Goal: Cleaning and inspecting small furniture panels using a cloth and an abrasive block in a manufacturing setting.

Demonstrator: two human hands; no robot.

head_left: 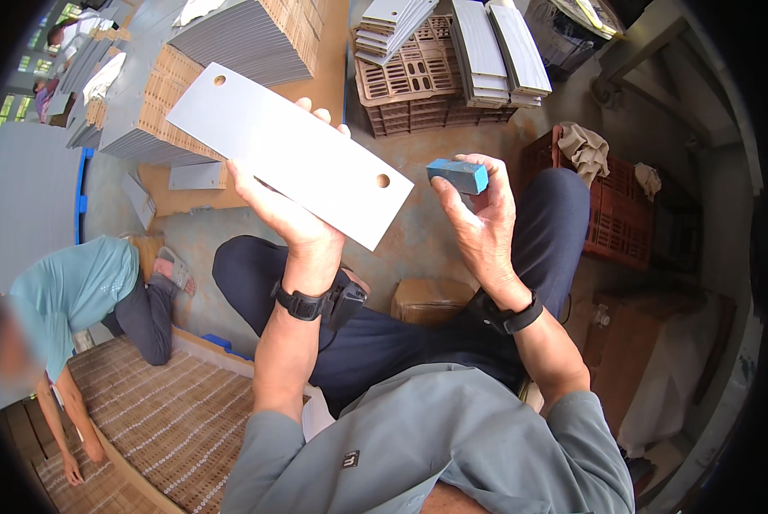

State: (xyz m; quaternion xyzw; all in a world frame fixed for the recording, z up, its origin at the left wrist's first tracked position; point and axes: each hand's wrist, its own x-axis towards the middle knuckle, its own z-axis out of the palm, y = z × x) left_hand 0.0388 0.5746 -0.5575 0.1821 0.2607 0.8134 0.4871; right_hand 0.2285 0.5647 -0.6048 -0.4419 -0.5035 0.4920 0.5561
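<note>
Out in front of the person, a white panel with a round hole near each end slants in the left hand, which grips it from below, fingertips showing past its far edge. The right hand pinches a blue block between thumb and fingers, just beside the panel's lower right end but apart from it. Beyond, I see pale boards on a brown plastic crate. Toward the right stands a reddish crate with a tan cloth draped over it. At left, a co-worker in a teal shirt bends low.
</note>
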